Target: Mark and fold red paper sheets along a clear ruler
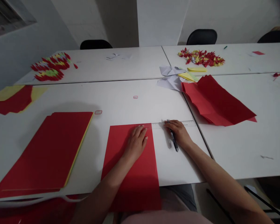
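A sheet of red paper (136,186) lies in front of me, its near end reaching past the table's front edge. My left hand (135,142) rests on the upper part of this sheet with its fingers stretched out, the fingertips over the left end of a clear ruler (157,125). The ruler runs along the sheet's top edge and out to the right over the white table. My right hand (180,134) holds a dark pen (174,141) at the ruler, right of the red sheet; the pen's rear end points toward me.
A stack of red and yellow paper (49,149) lies at the left. Folded red sheets (219,99) lie at the right, near white and yellow folded pieces (171,81). Piles of small folded paper pieces (52,66) and paper stars (204,57) lie on the far tables.
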Demonstrator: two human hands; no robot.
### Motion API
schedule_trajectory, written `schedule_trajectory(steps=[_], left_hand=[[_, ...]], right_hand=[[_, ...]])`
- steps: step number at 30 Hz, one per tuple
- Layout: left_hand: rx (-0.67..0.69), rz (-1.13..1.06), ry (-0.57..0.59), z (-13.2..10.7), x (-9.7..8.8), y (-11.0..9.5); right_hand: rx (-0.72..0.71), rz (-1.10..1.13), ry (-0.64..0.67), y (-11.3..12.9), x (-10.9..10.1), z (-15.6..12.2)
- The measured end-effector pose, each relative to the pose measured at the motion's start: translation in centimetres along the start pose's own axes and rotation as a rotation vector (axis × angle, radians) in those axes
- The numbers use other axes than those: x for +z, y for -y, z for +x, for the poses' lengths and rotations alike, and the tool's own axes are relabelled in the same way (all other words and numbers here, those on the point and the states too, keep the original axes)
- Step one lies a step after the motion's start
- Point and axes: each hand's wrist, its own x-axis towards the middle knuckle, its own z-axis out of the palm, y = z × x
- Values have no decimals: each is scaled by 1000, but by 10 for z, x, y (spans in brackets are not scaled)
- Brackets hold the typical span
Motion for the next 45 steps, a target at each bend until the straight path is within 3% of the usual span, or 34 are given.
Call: schedule_trajectory(steps=[45], left_hand=[[6,5,2,1,-1,0]], right_hand=[[-7,-8,2,1,0,1]])
